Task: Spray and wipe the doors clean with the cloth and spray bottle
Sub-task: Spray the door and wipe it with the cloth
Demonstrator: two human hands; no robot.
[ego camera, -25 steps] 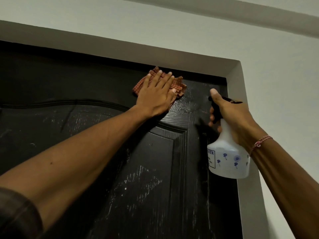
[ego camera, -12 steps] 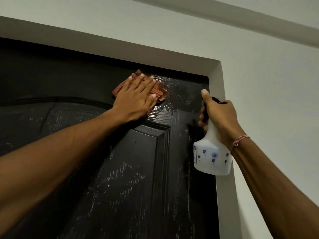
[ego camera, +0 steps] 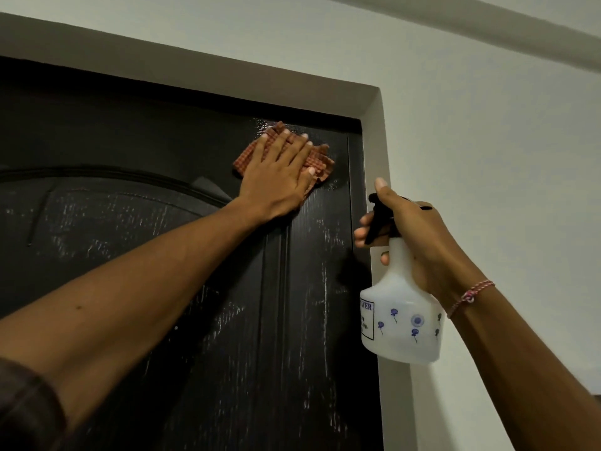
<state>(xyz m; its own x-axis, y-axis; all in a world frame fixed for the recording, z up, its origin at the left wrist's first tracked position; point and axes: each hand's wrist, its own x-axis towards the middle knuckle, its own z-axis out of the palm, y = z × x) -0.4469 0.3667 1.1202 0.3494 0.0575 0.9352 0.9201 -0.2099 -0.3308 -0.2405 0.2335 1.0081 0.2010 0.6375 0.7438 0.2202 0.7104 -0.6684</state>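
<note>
A dark wood-grain door with raised panels fills the left and middle of the view. My left hand lies flat, fingers spread, pressing a red checked cloth against the door's upper right corner. Wet streaks shine around the cloth. My right hand grips the neck of a white spray bottle with a black trigger head and small blue flower prints. It holds the bottle upright in front of the door's right edge.
A grey door frame runs along the top and right side of the door. A pale wall lies to the right and above. A ceiling ledge crosses the top right.
My left hand slid the cloth left along the top of the door, then back right toward the corner. The right hand kept the bottle near the door's right edge.
</note>
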